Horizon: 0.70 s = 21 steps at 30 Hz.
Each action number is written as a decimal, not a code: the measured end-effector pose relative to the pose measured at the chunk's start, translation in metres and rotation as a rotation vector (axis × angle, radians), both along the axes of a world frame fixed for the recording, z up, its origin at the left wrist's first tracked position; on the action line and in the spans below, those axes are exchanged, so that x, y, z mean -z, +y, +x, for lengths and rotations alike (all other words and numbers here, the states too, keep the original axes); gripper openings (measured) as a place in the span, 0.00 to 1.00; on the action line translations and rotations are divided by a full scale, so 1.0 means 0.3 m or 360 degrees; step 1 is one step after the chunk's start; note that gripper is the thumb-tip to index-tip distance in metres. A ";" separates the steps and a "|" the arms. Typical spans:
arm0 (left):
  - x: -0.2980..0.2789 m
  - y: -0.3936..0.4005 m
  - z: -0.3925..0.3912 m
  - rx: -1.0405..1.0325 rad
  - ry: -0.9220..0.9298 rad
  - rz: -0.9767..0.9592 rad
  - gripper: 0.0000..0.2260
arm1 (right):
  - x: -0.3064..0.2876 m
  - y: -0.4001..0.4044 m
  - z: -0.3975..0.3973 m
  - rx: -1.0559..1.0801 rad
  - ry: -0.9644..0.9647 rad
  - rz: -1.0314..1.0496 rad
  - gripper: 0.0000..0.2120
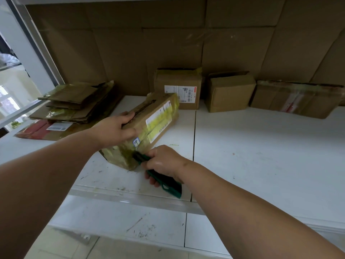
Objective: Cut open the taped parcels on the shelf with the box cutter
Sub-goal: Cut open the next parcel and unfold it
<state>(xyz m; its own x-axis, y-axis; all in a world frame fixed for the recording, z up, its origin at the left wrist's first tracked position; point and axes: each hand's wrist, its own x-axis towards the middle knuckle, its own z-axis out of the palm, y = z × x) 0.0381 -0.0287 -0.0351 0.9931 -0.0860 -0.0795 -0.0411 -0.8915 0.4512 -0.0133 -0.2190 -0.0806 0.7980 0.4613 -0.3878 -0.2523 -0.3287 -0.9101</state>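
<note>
A long cardboard parcel (149, 126) wrapped in yellowish tape lies slantwise on the white shelf (261, 156). My left hand (115, 128) grips its top edge near the middle. My right hand (162, 163) is closed around a green box cutter (166, 181), whose dark front end touches the parcel's near end face. The blade itself is too small to make out. A dark slit runs along the parcel's top.
Flattened cardboard (74, 101) is stacked at the left over a red-labelled flat parcel (43, 130). Three more boxes stand against the cardboard back wall: one with a label (179, 88), a plain one (230, 90), a long taped one (296, 99). A lower shelf (119, 221) lies below.
</note>
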 end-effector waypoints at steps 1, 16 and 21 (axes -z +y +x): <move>0.003 -0.003 0.001 -0.0059 -0.0036 -0.0056 0.33 | 0.000 0.002 -0.006 -0.0031 0.0003 -0.0004 0.04; -0.077 0.021 -0.036 0.0084 0.0650 -0.0432 0.50 | -0.006 -0.069 -0.003 -0.0073 0.0035 -0.0053 0.04; -0.067 0.002 -0.034 0.0113 0.0465 -0.0269 0.50 | 0.001 -0.080 -0.013 -0.0055 0.0045 -0.0071 0.06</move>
